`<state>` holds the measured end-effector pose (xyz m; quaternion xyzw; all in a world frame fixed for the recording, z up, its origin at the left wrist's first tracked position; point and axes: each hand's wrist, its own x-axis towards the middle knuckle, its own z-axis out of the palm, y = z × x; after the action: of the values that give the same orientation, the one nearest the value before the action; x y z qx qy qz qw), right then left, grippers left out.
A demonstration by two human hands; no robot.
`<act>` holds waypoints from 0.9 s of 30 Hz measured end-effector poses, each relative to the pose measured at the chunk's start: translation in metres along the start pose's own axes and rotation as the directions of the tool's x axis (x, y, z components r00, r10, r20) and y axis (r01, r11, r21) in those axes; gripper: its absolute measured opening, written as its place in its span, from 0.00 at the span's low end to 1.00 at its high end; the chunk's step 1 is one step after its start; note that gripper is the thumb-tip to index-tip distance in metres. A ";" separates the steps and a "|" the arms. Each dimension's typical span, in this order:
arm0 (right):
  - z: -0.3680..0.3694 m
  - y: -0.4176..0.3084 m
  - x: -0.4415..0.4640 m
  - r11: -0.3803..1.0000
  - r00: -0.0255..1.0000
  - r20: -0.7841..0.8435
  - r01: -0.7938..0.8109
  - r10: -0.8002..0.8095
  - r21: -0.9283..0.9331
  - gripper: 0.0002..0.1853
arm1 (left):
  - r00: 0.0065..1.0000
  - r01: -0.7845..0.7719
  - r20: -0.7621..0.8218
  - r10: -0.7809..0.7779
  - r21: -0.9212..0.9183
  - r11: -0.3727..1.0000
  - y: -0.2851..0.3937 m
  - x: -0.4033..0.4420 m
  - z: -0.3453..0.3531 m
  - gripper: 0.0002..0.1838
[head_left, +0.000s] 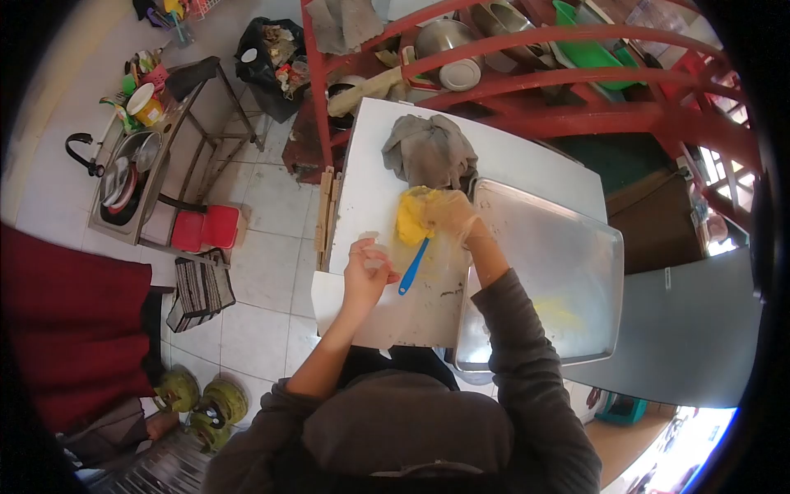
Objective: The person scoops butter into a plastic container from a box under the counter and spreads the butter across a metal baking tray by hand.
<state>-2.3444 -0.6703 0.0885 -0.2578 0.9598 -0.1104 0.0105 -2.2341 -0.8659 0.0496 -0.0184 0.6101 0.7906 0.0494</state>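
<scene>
A soft yellow lump (pixel 411 218), resembling margarine, lies on the white tabletop with a blue-handled utensil (pixel 415 267) below it; the utensil's head is hidden. My right hand (pixel 454 216) wears a clear plastic glove and presses its fingers into the right side of the lump. My left hand (pixel 368 270) hovers over the table to the left, fingers loosely curled and apart. Whitish translucent patches show by its fingertips; what they are I cannot make out. Right of my right hand rests a large metal baking tray (pixel 543 263) with a yellow smear inside.
A crumpled grey cloth (pixel 428 151) lies behind the yellow lump. Red metal bars (pixel 568 119) run beyond the white table (pixel 374 325), with pots behind them. A sink (pixel 123 216) stands far left, near a black rubbish bag (pixel 284 99). A grey surface (pixel 683 321) adjoins at right.
</scene>
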 end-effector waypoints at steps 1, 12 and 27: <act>0.014 0.019 -0.008 0.991 0.980 -0.174 0.110 -0.096 0.075 0.11 | 0.999 0.033 -0.002 -0.033 -0.022 0.999 0.002 0.000 0.000 0.22; -0.064 0.051 -0.281 0.584 0.563 -0.153 -0.784 0.812 0.210 0.09 | 0.794 -0.602 0.309 0.524 0.278 0.749 0.057 -0.062 0.047 0.15; 0.113 -0.086 -0.310 0.791 0.822 -0.169 -0.434 0.543 0.432 0.19 | 0.827 -0.365 0.486 0.284 0.080 0.927 -0.040 -0.067 0.149 0.14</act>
<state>-2.0248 -0.6117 -0.0141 0.0274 0.9455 -0.3207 -0.0499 -2.1584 -0.7152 0.0552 0.2803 0.6393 0.7135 0.0601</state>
